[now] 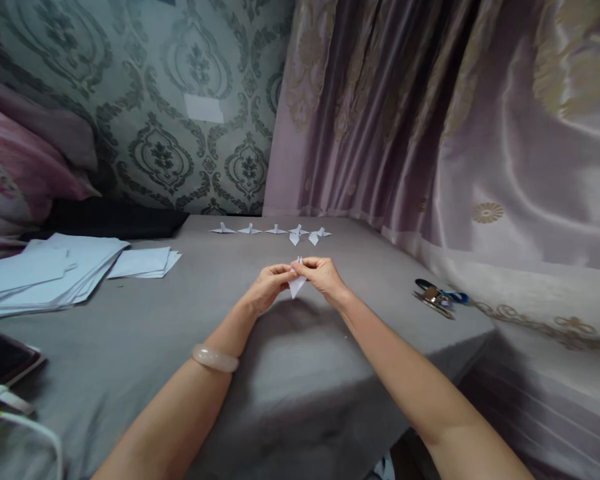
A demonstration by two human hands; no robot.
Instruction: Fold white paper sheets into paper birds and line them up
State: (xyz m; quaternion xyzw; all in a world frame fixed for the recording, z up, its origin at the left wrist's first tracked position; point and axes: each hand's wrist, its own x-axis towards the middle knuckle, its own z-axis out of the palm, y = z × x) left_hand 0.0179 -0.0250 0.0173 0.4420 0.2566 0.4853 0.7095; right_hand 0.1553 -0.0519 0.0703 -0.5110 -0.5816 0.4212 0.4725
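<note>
Risks, left to right, as I judge them from here. Cable (35, 427) at near left: a wide swing of the left arm could snag it. Big paper stack (45, 277) and small paper stack (140, 263) lie loose, so a bump would fan them out. Bracelet (215, 359) on the left forearm could drag the grey cloth (170, 333), ruck it and tip light things on it.

Centre: left hand (270, 290) and right hand (321, 273) are together, fingertips pinched on one folded paper (297, 287), its point angled down toward me. Too hard a pinch could crumple it; an uneven pull could skew a crease or tear it. Beyond, the row of paper figures (275, 229) has small folded pieces (294, 238) just on its near side; a careless reach could scatter both. Right: a forearm sweep could push the trinkets (436, 297) toward the cloth's edge.

Hard to see, left to right: the dark flat thing (5, 357) is cut off, can't identify it. Big stack also runs out of view. Fingers cover the upper part of the held paper, so I can't read its folds. Can't tell if the small pieces touch the row. Trinkets too small and tangled to sort out.
</note>
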